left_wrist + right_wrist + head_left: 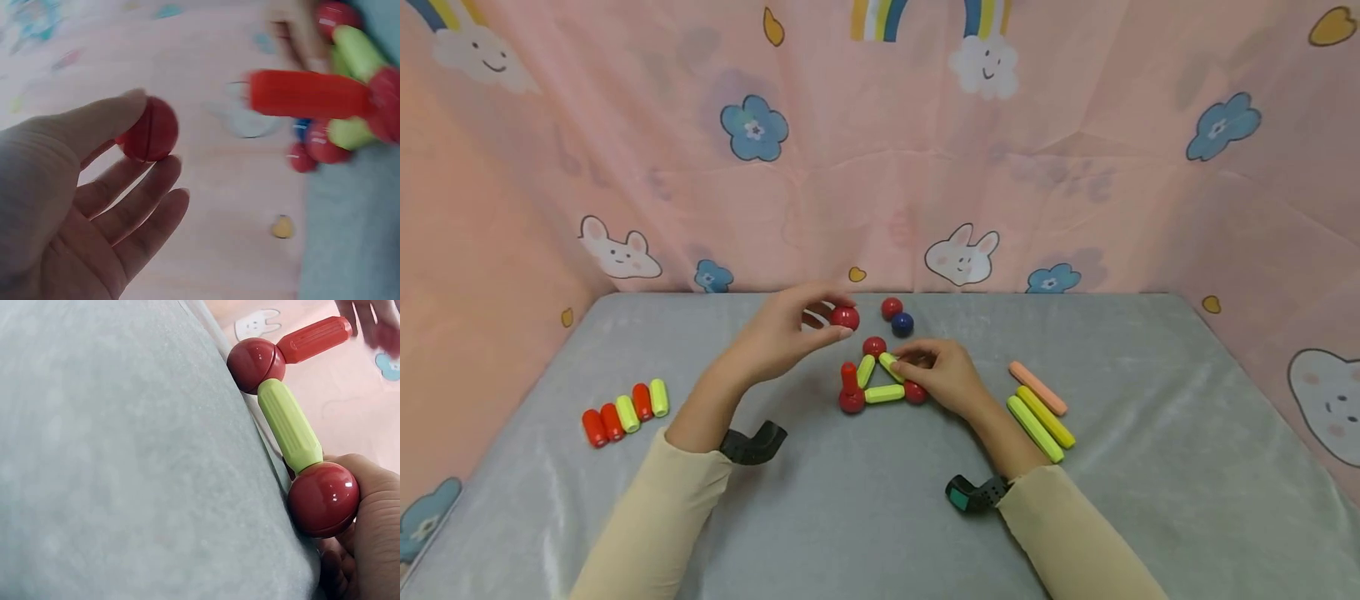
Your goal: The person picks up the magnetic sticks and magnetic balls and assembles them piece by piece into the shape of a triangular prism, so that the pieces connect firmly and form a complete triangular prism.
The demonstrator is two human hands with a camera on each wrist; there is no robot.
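Observation:
A red ball (845, 317) is pinched between thumb and fingers of my left hand (781, 332), raised above the table. Below it stands a triangle of yellow-green rods joined at red balls. From its near-left ball (852, 401) a short red rod (848, 377) points upright, its top free. My right hand (945, 375) grips the triangle's right-hand yellow-green rod (891, 366), beside the near-right ball (324, 499). The front yellow-green rod (289, 425) links the two near balls. At the far corner sits another red ball (874, 347). In the right wrist view the right fingertips are mostly hidden.
Behind the triangle lie a loose red ball (892, 308) and a blue ball (902, 324). Several short red and yellow-green rods (627, 413) form a row at left. Longer orange, yellow and green rods (1036, 428) lie right, near the right forearm. A pink curtain (880, 183) backs the grey table (850, 517).

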